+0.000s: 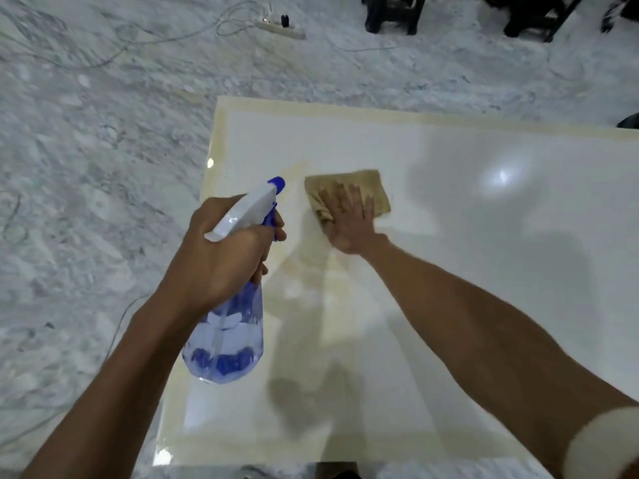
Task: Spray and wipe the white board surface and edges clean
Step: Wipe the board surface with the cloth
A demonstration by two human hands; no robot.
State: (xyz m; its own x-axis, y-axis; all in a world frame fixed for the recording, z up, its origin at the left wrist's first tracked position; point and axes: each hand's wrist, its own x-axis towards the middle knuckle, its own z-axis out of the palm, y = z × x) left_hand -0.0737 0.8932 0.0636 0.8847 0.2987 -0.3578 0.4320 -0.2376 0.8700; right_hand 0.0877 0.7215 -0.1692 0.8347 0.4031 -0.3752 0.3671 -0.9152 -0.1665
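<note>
A glossy white board (466, 271) with a yellowish border lies flat below me, filling the right and middle of the head view. My left hand (221, 257) grips the neck of a clear blue spray bottle (228, 340) with a white head and blue nozzle, held above the board's left edge, nozzle pointing toward the board's far left part. My right hand (349, 219) lies flat, fingers spread, pressing a tan cloth (377, 188) onto the board near its far left part. A yellowish smear shows beside and below the cloth.
Grey-white marble floor (86, 167) surrounds the board. A white power strip (281, 29) with trailing cables lies on the floor at the top. Dark furniture legs (394, 12) stand at the top right. A thin cable runs along the floor at left.
</note>
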